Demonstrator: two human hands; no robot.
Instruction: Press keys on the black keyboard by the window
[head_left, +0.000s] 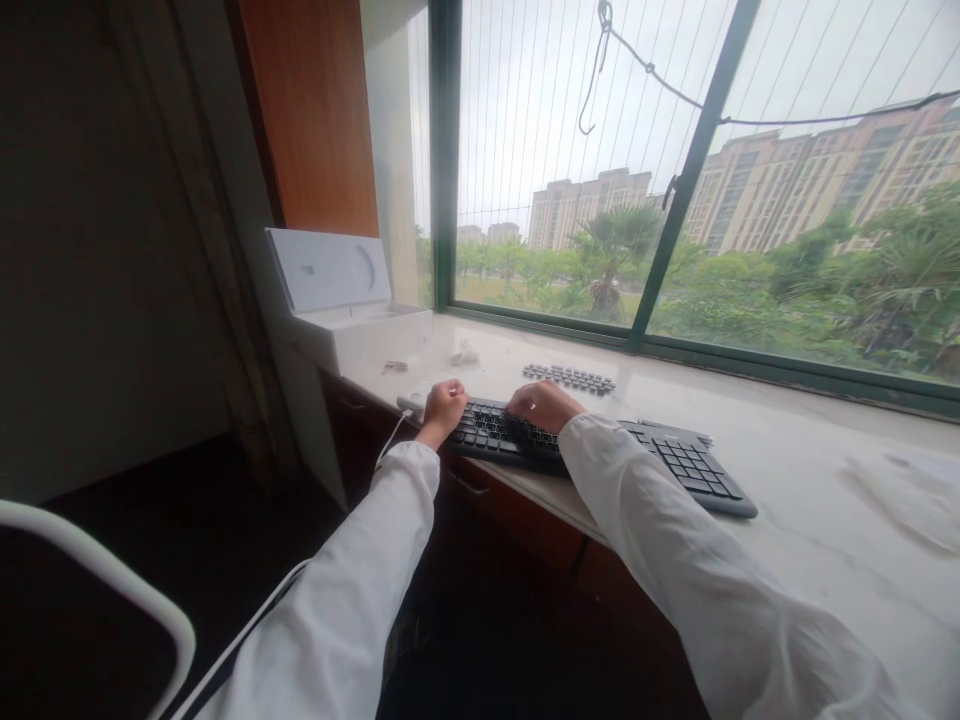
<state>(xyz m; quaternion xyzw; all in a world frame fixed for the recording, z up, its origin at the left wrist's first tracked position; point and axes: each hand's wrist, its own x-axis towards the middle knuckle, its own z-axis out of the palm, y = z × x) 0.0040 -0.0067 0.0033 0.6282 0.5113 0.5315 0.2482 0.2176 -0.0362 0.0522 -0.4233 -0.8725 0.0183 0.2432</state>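
Note:
A black keyboard [480,440] lies along the front edge of the white counter, with its number pad [694,465] at the right end. My left hand [445,408] is closed at the keyboard's left end, its curled fingers against the edge. Over the middle section, my right hand [546,404] is closed with its fingertips down near the keys. A dark, blurred shape shows just under those fingers; I cannot make out what they hold. Behind the keyboard, loose keycaps [570,378] are laid out in rows.
An open white box [367,335] stands at the counter's left end, its lid raised. Small crumpled clear pieces [465,352] lie near it. Clear plastic [911,490] rests at the right. A white cable [394,435] hangs by my left wrist. The window [637,330] borders the counter's back.

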